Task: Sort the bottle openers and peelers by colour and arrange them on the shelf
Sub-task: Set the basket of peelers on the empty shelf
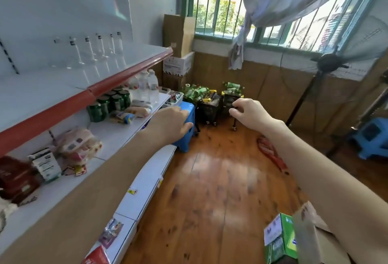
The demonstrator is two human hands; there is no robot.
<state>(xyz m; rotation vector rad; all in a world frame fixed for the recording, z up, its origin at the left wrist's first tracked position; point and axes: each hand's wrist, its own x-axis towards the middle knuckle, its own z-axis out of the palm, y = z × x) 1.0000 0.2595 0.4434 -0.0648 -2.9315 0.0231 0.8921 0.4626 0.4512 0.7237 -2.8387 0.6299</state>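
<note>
While both bare arms reach up the frame from its lower edge, the left hand (170,123) lies just left of centre over a blue stool (189,108), its fingers straight and close together and its thumb out to the side. Whether the palm touches the stool cannot be told. The right hand (249,112) hangs in the air right of centre, well apart from the left, with its fingers curled downward and the thumb near the forefinger; whether anything small sits between them cannot be told.

Just above the left hand's fingertips, a white bin (178,101) stands on the stool and holds small mixed-coloured items, too blurred to tell as openers or peelers. The shelf (63,79) fills the left of the frame: its top board has a red front edge and a row of clear hooks (90,47) on the back panel above it. On the board below stand green cans (109,103) and, beside them, water bottles (147,87), with packets further down the left side.

Beyond the stool, at centre, black carts (207,108) hold green bottles. A standing fan (329,62) is at the upper right, and a green carton (281,240) sits at the lower right on the wooden floor (210,179).
</note>
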